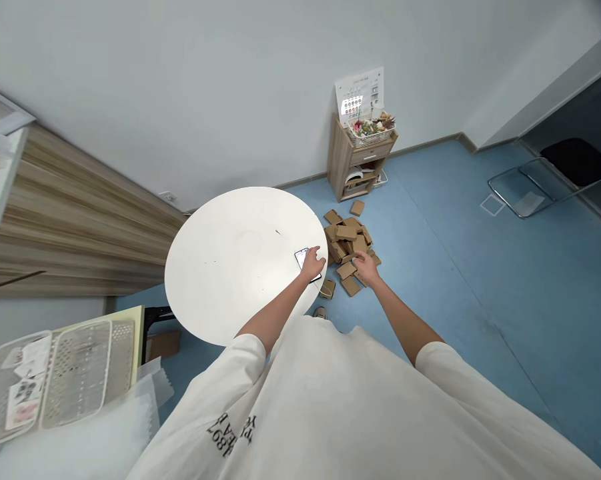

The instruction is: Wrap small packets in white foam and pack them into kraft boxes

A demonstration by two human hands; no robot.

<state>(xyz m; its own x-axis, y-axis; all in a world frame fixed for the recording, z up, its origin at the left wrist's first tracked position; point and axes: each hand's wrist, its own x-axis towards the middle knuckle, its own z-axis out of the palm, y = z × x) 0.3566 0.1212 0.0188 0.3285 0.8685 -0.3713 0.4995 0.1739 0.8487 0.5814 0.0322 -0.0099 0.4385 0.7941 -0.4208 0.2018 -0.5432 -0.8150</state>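
Note:
My left hand (pixel 311 264) is over the right side of a round white table (pixel 230 260), its fingers apart. Beneath it lies a smartphone (pixel 301 256) with a lit screen, partly hidden by the hand. Whether the fingers touch the screen I cannot tell. A pale cable (pixel 325 291) runs off the table edge by the phone. Out past the table, my right hand (pixel 367 269) hangs in the air with its fingers loosely extended and nothing visible in them. Below and behind it, a heap of small brown cardboard boxes (pixel 347 233) lies on the floor.
Against the wall stands a small wooden cabinet (pixel 338 160) carrying a white basket (pixel 370 139) and a printed board (pixel 360 90). White plastic baskets (pixel 77 373) are at lower left. A metal-framed chair (pixel 575 163) stands at right on the blue floor (pixel 455 267).

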